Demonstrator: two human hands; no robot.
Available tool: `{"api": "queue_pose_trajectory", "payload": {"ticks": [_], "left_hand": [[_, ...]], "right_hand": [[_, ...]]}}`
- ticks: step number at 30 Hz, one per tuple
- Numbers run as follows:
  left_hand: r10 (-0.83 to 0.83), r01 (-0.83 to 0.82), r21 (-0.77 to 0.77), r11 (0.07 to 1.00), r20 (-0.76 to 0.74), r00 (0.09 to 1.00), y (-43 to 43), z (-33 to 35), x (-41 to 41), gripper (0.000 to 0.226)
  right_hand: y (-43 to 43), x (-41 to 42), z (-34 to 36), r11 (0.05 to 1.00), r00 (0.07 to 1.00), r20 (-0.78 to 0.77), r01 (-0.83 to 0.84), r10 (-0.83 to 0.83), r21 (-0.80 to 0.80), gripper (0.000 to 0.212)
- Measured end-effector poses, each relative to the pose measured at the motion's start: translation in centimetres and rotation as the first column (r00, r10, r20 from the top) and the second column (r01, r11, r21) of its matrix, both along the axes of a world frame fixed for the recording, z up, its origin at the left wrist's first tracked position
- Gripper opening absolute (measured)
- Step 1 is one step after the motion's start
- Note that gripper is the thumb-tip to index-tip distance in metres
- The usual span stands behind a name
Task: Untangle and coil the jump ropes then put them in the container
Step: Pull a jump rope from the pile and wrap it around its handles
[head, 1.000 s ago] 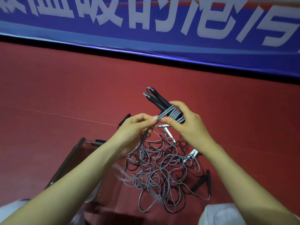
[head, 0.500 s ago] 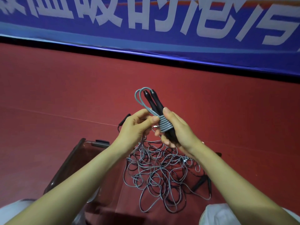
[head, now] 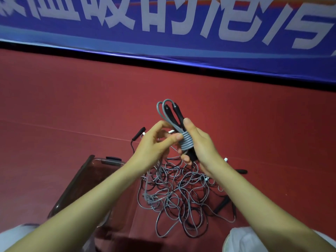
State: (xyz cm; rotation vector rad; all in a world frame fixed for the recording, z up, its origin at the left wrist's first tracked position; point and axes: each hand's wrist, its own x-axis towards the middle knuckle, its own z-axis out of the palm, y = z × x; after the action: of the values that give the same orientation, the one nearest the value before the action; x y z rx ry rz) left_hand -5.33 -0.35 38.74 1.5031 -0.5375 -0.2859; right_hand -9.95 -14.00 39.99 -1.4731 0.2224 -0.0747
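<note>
My right hand (head: 201, 142) grips a jump rope bundle (head: 186, 143): two black handles held upright with grey cord wound tightly round them and a grey loop sticking out at the top. My left hand (head: 156, 142) pinches the loose grey cord right beside the windings. Below both hands a tangle of grey and black jump ropes (head: 178, 193) lies on the red floor, with several black handles at its edges. A clear container (head: 81, 180) sits on the floor to the left, partly hidden by my left forearm.
A loose black handle (head: 138, 136) lies on the floor just left of my left hand. A blue banner (head: 163, 33) with white characters runs along the back wall. My knees in white fabric show at the bottom corners.
The bundle has been turned from tilted to upright, more grey turns now wrap the handles, and my left hand has brought the cord round close to the windings.
</note>
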Motion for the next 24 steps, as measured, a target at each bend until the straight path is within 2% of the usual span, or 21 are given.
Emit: {"api": "queue_pose_trajectory", "payload": {"ticks": [2,5,7,10,13,15,18,22,24], "left_hand": [[-0.126,0.126,0.139,0.982,-0.011,0.992,0.7,0.4,0.8,0.035],[-0.239,0.216,0.414,0.884,0.004,0.971,2.3,0.6,2.5,0.051],[-0.238,0.224,0.391,0.893,-0.012,0.971,3.4,0.5,3.2,0.05],[-0.236,0.264,0.232,0.936,-0.142,0.961,3.8,0.3,3.6,0.041],[-0.257,0.293,0.169,0.941,-0.209,0.944,3.9,-0.4,3.9,0.029],[-0.267,0.289,0.176,0.941,-0.138,0.954,4.0,-0.4,4.0,0.033],[-0.228,0.227,0.25,0.941,-0.024,0.973,3.7,-0.7,4.0,0.021],[-0.229,0.169,0.457,0.873,0.078,0.97,4.1,-2.0,4.7,0.033],[-0.288,0.194,0.472,0.86,0.137,0.948,3.7,-0.8,4.0,0.015]], "right_hand": [[-0.6,0.2,0.7,0.999,1.0,-0.006,0.015,-0.015,0.03,0.055],[-2.6,0.5,1.6,0.999,0.999,-0.021,0.037,-0.036,0.023,0.054],[-3.7,0.4,2.2,1.0,0.999,-0.043,0.005,-0.005,0.003,0.055],[-4.1,0.0,2.7,0.997,0.994,-0.07,-0.082,0.083,0.007,0.062],[-3.9,-0.3,2.9,0.973,0.968,-0.099,-0.226,0.229,0.036,0.07],[-3.7,-0.8,3.1,0.938,0.93,-0.12,-0.34,0.346,0.068,0.074],[-2.9,-1.6,3.0,0.858,0.841,-0.17,-0.505,0.514,0.099,0.079],[-2.7,-2.0,2.7,0.716,0.669,-0.328,-0.697,0.667,0.032,0.063],[-2.6,-1.7,2.3,0.623,0.587,-0.468,-0.776,0.66,-0.094,0.051]]}}
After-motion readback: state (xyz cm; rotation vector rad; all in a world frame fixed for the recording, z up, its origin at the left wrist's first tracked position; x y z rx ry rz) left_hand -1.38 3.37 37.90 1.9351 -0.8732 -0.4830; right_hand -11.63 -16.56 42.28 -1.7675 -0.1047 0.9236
